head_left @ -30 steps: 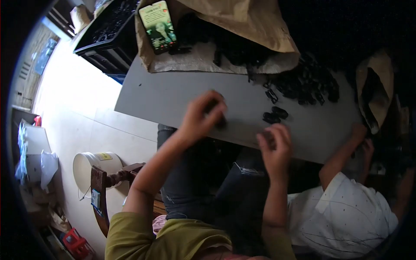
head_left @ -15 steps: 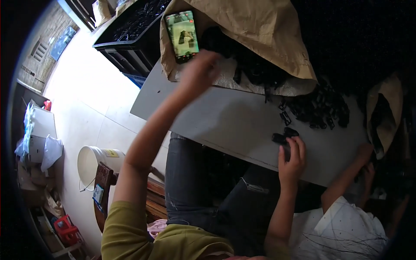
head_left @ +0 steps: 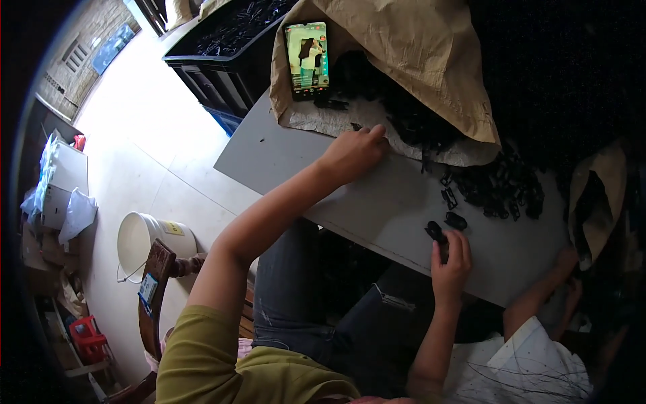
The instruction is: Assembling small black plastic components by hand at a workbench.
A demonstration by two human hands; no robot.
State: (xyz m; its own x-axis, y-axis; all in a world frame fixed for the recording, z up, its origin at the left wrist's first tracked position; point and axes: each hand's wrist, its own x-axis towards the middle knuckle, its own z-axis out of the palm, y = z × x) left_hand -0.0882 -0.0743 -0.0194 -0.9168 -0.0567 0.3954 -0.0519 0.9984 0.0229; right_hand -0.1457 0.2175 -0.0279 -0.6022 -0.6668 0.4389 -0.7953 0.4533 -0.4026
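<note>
At the bottom of the frame are an olive sleeve [head_left: 205,343] and dark ripped jeans [head_left: 289,286]; at lower right, a co-worker's white dotted shirt [head_left: 521,367]. Right of centre, the right hand [head_left: 454,264] grasps a black oval piece [head_left: 435,230] between thumb and fingers, over the front part of the grey counter [head_left: 383,209]. A second black oval piece [head_left: 455,220] lies on the counter just beside it. Left of these, the wooden chair [head_left: 160,266] stands near a white bucket [head_left: 182,241] on the floor.

Farther up, near the middle of the frame, the left hand [head_left: 356,153] is at the lower edge of a brown paper sack [head_left: 431,64], fingers bent; whether they grip anything cannot be told. To the right spreads a heap of small black clips [head_left: 498,185], with more dark parts in the sack's mouth. A lit smartphone [head_left: 308,60] rests on the sack at upper centre-left. Beyond the counter, at upper left, a black plastic crate [head_left: 232,71] is filled with black pieces.
</note>
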